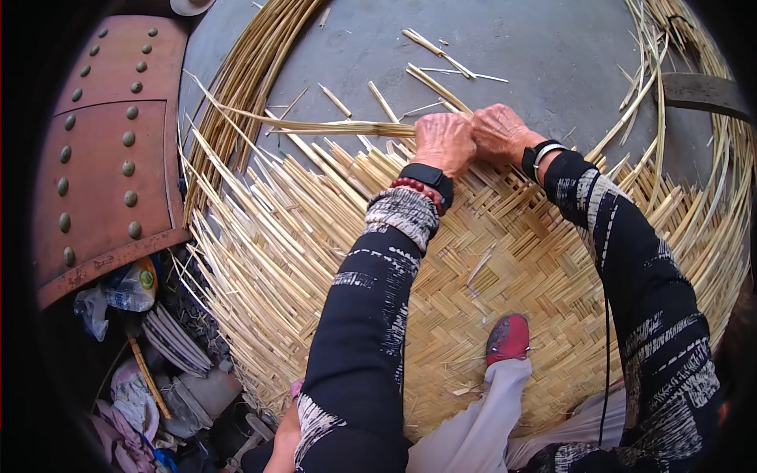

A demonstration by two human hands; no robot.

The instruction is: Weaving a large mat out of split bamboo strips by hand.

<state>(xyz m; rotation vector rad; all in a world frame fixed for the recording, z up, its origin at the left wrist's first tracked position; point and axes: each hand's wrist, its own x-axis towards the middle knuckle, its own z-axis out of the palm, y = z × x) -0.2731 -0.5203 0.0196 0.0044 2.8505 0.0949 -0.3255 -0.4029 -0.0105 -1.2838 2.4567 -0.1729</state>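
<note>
A large mat of pale split reed strips [520, 268] in a diagonal weave spreads under me, with loose strip ends fanning out at its left, far and right edges. My left hand [445, 142] is closed round a small bundle of reed strips [339, 128] that runs out to the left above the mat's far edge. My right hand [505, 132] presses against it, its fingers curled shut. What the right fingers hold is hidden. Both hands are at the far edge of the weave, backs up.
A coil of long strips [260, 67] lies at the far left, another [719, 150] at the right beside a dark wooden bar [706, 93]. Cut scraps [441, 54] litter the grey floor. A studded red door [110, 158] and clutter stand left. My red shoe [507, 337] rests on the mat.
</note>
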